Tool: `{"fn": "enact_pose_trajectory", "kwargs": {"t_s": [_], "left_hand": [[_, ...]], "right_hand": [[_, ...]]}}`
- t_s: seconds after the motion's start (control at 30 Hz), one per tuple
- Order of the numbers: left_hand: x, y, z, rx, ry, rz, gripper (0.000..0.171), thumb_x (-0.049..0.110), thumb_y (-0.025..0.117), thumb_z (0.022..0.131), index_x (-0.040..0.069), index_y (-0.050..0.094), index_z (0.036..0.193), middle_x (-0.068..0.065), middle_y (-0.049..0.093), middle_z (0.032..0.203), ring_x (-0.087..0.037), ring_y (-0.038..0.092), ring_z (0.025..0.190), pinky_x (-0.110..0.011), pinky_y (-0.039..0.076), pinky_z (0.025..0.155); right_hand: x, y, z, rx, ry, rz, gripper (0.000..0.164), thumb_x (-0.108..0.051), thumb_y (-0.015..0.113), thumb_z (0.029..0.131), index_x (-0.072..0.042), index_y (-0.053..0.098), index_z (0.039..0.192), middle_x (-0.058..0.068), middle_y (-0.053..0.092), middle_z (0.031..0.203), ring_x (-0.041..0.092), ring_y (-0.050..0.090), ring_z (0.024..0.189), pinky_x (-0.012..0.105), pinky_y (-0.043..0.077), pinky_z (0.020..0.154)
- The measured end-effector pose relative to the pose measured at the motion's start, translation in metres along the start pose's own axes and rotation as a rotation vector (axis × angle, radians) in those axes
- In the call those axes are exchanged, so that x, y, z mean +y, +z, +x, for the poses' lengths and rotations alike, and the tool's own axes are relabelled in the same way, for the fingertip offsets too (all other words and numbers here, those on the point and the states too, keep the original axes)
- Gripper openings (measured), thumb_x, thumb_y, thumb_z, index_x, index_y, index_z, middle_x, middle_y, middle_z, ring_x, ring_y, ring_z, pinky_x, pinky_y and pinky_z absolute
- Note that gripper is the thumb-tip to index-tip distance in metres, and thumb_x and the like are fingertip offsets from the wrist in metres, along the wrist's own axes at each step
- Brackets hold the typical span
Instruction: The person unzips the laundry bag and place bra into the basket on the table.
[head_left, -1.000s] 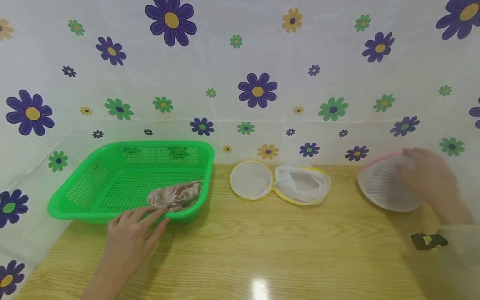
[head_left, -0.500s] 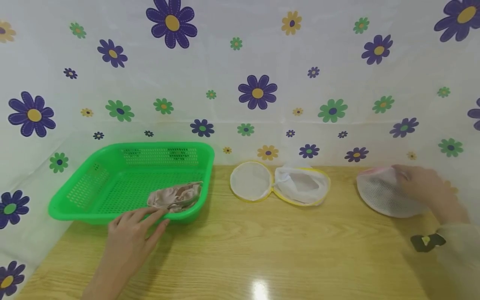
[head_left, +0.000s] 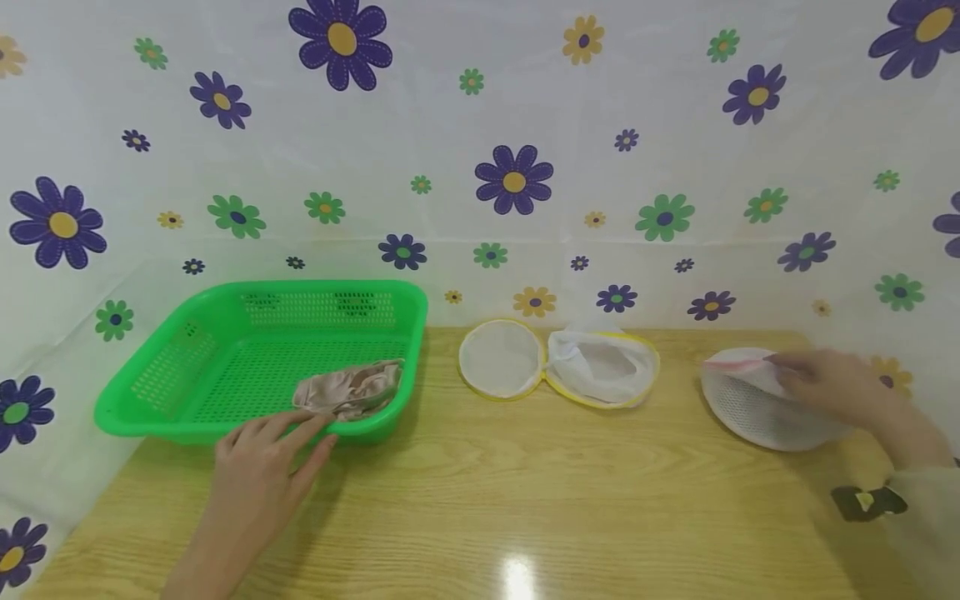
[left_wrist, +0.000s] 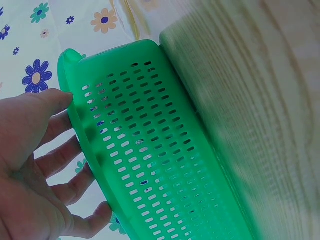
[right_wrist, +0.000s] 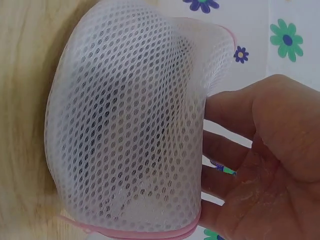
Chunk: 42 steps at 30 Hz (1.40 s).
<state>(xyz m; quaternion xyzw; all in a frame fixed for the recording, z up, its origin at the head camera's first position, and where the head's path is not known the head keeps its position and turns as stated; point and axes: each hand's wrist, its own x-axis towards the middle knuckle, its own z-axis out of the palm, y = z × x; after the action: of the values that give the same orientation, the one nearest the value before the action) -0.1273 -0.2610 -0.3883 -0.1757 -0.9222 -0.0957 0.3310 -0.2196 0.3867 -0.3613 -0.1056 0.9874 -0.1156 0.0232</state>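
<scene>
In the head view my left hand (head_left: 258, 479) holds the front rim of a green plastic basket (head_left: 176, 429), thumb outside and fingers over the top. The left wrist view shows this hand against the rim of the perforated basket wall (left_wrist: 145, 140); some fingertips are hidden. Inside the basket a crumpled beige satiny cloth (head_left: 348, 392) lies in the front right corner. At the table's right side my right hand (head_left: 843, 392), blurred, pinches the upper edge of a white mesh laundry bag (head_left: 757, 417) with pink trim. In the right wrist view the honeycomb mesh bag (right_wrist: 125, 120) bulges beside the thumb.
A second white mesh bag (head_left: 603, 371) with yellow trim lies spread at the back middle, its round lid (head_left: 501, 360) folded out to the left. Behind the wooden table (head_left: 540, 492) hangs a white sheet (head_left: 442, 133) printed with flowers.
My right hand has moved down and slightly left, pulling the pink-edged top of the mesh laundry bag down, so its back rim now shows. The left hand stays on the basket rim.
</scene>
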Motion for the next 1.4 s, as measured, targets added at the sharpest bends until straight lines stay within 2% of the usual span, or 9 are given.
{"fn": "enact_pose_trajectory", "kwargs": {"t_s": [0.1,0.2,0.3,0.37,0.6,0.83,1.0,1.2,1.4], "left_hand": [[0.000,-0.001,0.001,-0.007,-0.002,0.000,0.052,0.055,0.046,0.105,0.013,0.077,0.114,-0.011,0.077,0.109,-0.044,0.070,0.095,-0.067,0.051,0.076],[0.000,-0.001,0.001,-0.014,0.000,0.005,0.051,0.054,0.047,0.105,0.014,0.077,0.115,-0.011,0.076,0.109,-0.044,0.070,0.095,-0.068,0.052,0.075],[0.000,-0.002,0.002,-0.014,-0.001,0.006,0.060,0.059,0.038,0.105,0.014,0.077,0.115,-0.011,0.077,0.108,-0.044,0.070,0.095,-0.068,0.051,0.075],[-0.001,-0.002,0.001,-0.007,-0.002,0.003,0.056,0.057,0.044,0.105,0.014,0.077,0.115,-0.011,0.077,0.108,-0.044,0.070,0.095,-0.068,0.051,0.076],[-0.002,-0.001,0.001,-0.007,-0.001,0.008,0.064,0.061,0.034,0.105,0.014,0.077,0.116,-0.010,0.077,0.108,-0.044,0.070,0.095,-0.068,0.051,0.076],[-0.001,0.000,-0.001,-0.021,-0.012,0.005,0.034,0.042,0.063,0.100,0.015,0.077,0.115,-0.010,0.076,0.110,-0.044,0.069,0.098,-0.068,0.051,0.077],[-0.001,0.000,-0.001,-0.019,-0.010,0.006,0.038,0.045,0.059,0.102,0.015,0.077,0.115,-0.010,0.076,0.110,-0.043,0.069,0.098,-0.067,0.051,0.077],[-0.001,0.001,-0.001,-0.011,-0.009,0.001,0.047,0.052,0.050,0.104,0.014,0.077,0.114,-0.010,0.076,0.110,-0.043,0.070,0.097,-0.067,0.051,0.078],[0.000,0.000,-0.001,-0.004,-0.007,0.001,0.031,0.038,0.067,0.097,0.014,0.077,0.114,-0.010,0.076,0.110,-0.043,0.069,0.098,-0.067,0.051,0.078]], "right_hand": [[-0.005,0.006,-0.004,-0.003,-0.035,0.014,0.037,-0.016,0.056,0.102,0.008,0.064,0.129,0.038,0.066,0.119,0.055,0.066,0.102,0.065,0.053,0.086],[-0.010,0.012,-0.007,0.012,-0.080,0.019,0.035,-0.014,0.059,0.101,0.009,0.066,0.126,0.036,0.068,0.115,0.053,0.067,0.100,0.063,0.054,0.085],[-0.016,0.019,-0.009,0.065,-0.145,0.027,0.030,-0.009,0.064,0.096,0.008,0.070,0.120,0.032,0.072,0.109,0.047,0.071,0.095,0.058,0.057,0.082],[-0.021,0.022,-0.011,0.080,-0.167,0.033,0.028,-0.009,0.066,0.094,0.006,0.072,0.118,0.030,0.074,0.105,0.045,0.072,0.093,0.056,0.058,0.080],[-0.045,0.026,-0.017,-0.011,-0.181,0.081,0.030,-0.013,0.067,0.095,0.003,0.071,0.121,0.025,0.075,0.108,0.042,0.073,0.096,0.052,0.059,0.081],[-0.067,0.030,-0.022,-0.068,-0.212,0.121,0.032,-0.017,0.066,0.097,-0.001,0.072,0.124,0.017,0.077,0.107,0.031,0.075,0.095,0.040,0.060,0.078],[-0.082,0.035,-0.025,-0.061,-0.236,0.131,0.032,-0.018,0.067,0.097,-0.004,0.072,0.124,0.016,0.077,0.109,0.028,0.074,0.096,0.041,0.060,0.079],[-0.099,0.040,-0.028,-0.071,-0.279,0.161,0.033,-0.018,0.068,0.096,-0.004,0.071,0.126,0.018,0.076,0.112,0.031,0.074,0.099,0.047,0.060,0.083],[-0.118,0.042,-0.028,-0.101,-0.307,0.169,0.032,-0.021,0.067,0.098,-0.006,0.072,0.126,0.012,0.077,0.113,0.026,0.074,0.100,0.043,0.060,0.083]]}}
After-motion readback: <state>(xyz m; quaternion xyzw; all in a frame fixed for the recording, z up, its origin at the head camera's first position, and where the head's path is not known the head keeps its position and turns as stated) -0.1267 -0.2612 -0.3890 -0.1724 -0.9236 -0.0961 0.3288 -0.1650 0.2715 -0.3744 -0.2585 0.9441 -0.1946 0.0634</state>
